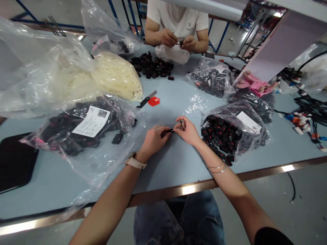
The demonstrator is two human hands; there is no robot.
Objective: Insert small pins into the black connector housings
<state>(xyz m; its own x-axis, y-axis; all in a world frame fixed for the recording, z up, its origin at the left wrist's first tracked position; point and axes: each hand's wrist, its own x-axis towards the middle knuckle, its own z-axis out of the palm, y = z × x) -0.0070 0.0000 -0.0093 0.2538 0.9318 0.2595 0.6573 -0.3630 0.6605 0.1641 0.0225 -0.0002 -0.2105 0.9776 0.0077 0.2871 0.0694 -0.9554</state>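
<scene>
Just above the middle of the table, my left hand (156, 139) pinches a small black plastic connector (170, 130) between thumb and fingers. My right hand (187, 131) meets it from the other side, thumb and fingertip closed at the connector's end. A short, slim dark tool (182, 124) is tucked among the right hand's curled fingers; its exact kind is too small to tell. Beyond the right hand lies a scatter of tiny white pieces (195, 104). Black connectors (221, 132) spill from an open clear bag (251, 131) beside the right forearm.
A utility knife (146, 99) with its blade out lies by a red tag (154, 101). Left are a labelled bag of black parts (76, 127), a bag of cream-coloured pieces (114, 76) and a black tray (16, 160). Opposite, a co-worker (177, 27) handles a part behind piled black connectors (153, 66).
</scene>
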